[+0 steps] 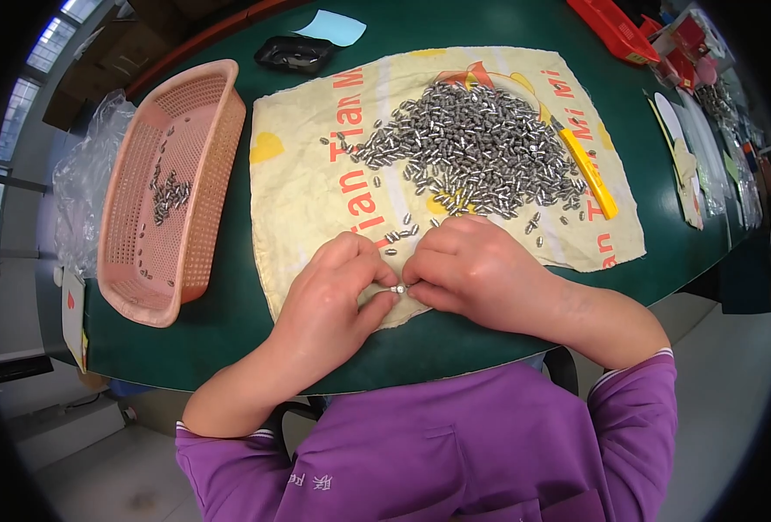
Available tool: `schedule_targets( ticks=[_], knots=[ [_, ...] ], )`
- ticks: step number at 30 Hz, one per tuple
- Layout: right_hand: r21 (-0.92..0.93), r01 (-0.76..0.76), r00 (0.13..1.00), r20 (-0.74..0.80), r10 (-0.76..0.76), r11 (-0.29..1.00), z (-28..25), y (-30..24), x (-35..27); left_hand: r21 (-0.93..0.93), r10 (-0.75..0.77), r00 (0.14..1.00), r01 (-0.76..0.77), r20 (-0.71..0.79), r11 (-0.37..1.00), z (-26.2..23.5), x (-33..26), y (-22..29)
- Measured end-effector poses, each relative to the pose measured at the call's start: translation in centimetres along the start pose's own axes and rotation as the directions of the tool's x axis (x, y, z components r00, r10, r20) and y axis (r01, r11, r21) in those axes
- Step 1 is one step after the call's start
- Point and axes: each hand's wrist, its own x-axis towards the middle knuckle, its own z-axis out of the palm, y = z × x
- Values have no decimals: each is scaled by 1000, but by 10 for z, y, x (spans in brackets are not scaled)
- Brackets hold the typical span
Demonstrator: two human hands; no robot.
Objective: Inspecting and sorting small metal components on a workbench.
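Close to the front edge of a cream printed cloth [307,217], my two hands meet. A small shiny metal piece [399,289] is pinched between the thumb and forefinger of my left hand [337,283]. My right hand [468,270] is closed at the other side of the same piece, its fingertips against it; part of the piece is hidden by the fingers. Just beyond my hands lie several loose metal pieces [403,234]. A large heap of small ridged metal pieces [490,143] spreads over the far part of the cloth.
A pink perforated plastic basket [198,261] at left holds some similar metal pieces. A yellow utility knife [590,170] lies right of the heap. Behind are a black object [295,54] and light blue paper [333,28]. A red tray [616,30] stands far right; a clear plastic bag [90,191] lies far left.
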Motion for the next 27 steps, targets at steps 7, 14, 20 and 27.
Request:
schedule_targets(
  ticks=[7, 14, 20, 27],
  knots=[
    [-119, 23, 999, 36, -19, 993, -3, -6, 1, 71, 36, 999, -35, -13, 997, -2, -2, 1],
    [-57, -10, 998, 55, 13, 998, -4, -3, 0, -81, -87, 993, 81, -79, 993, -3, 2, 2],
    [-35, -14, 999, -45, 12, 999, -28, -1, 2, -219, -77, 980, 36, -182, 975, -7, 8, -1],
    [-182, -541, 775, -487, 403, 821, -110, 25, -9, -781, -341, 940, 204, -12, 590, -13, 10, -20]
  ],
)
